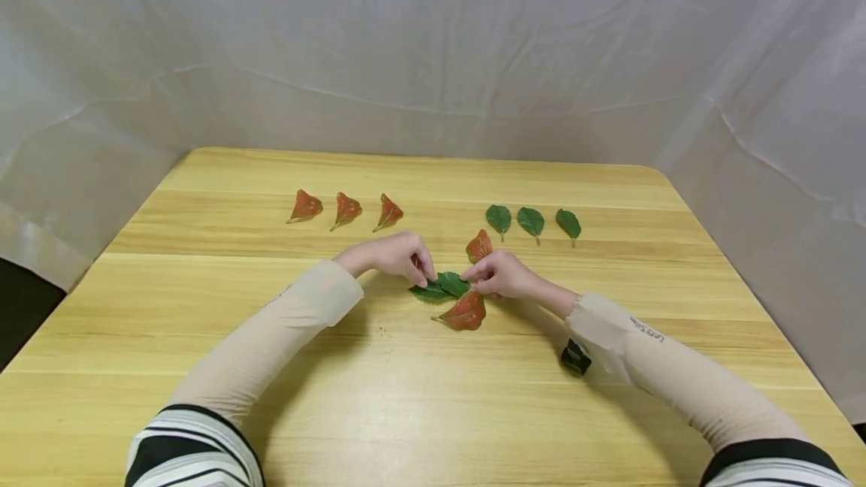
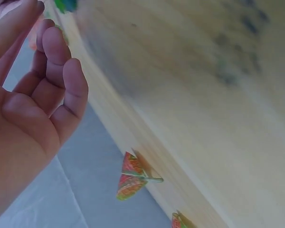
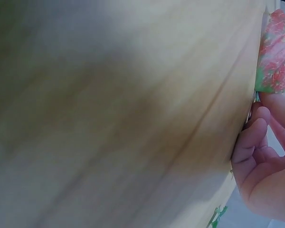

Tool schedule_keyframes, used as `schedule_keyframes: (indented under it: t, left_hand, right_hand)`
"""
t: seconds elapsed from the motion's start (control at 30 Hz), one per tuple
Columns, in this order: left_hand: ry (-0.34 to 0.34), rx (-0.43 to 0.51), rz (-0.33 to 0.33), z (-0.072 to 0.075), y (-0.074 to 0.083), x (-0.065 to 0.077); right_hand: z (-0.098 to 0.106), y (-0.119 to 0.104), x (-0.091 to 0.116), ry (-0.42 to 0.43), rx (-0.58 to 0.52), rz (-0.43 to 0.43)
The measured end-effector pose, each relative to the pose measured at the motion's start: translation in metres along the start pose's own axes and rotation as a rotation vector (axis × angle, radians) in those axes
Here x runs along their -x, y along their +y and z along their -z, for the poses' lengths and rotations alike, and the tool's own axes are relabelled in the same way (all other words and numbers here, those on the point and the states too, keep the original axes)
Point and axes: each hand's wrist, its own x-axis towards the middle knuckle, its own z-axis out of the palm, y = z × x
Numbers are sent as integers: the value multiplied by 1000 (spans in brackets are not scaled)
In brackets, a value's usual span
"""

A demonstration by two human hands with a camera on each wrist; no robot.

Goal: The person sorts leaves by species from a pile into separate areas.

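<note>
In the head view my left hand (image 1: 395,254) comes in from the left and pinches a dark green toothed leaf (image 1: 428,293) between thumb and forefinger. A second green leaf (image 1: 453,283) overlaps it on the right. My right hand (image 1: 506,275) is at that second leaf's right end, thumb and forefinger closed about its edge. Just below the right fingers lies a red leaf (image 1: 464,313), its stem pointing left. Another red leaf (image 1: 479,246) shows above the right hand, its lower part hidden. The left wrist view shows the left hand's (image 2: 42,95) other fingers bent.
Toward the back left, several red leaves (image 1: 348,210) lie in a row. A row of green leaves (image 1: 531,221) lies at the back right. Dark specks (image 1: 384,334) dot the wooden table (image 1: 379,412). A black wrist device (image 1: 576,358) hangs below the right sleeve. Pale sheeting (image 1: 433,51) surrounds the table.
</note>
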Motion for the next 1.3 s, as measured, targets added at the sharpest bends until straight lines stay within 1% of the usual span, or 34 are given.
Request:
schedule_keyframes:
  t: [0.17,0.3,0.53,0.7,0.83,1.0,1.1,1.23,1.3]
  left_hand:
    - [19,9,-47,1,4,0]
    - [18,53,-86,0,8,0]
    - [-45,192,-158,-7,15,-2]
    - [-85,253,-209,-12,23,-4]
    - [-110,260,-228,-17,29,-5]
    - [-131,246,-230,-22,33,-6]
    - [-140,219,-225,-26,34,-8]
    - [-145,154,-210,-29,36,-10]
    - [-145,144,-201,-30,36,-11]
  right_hand:
    - [0,-1,0,0,-4,-11]
    - [0,-2,0,-3,1,-14]
    - [0,-1,0,-3,18,-10]
    - [1,-1,-1,-6,21,-12]
    - [1,-1,-1,-8,37,3]
    - [1,-1,-1,-3,64,16]
    - [0,0,-1,1,66,16]
    - [1,0,-2,2,56,9]
    - [1,1,-2,3,64,10]
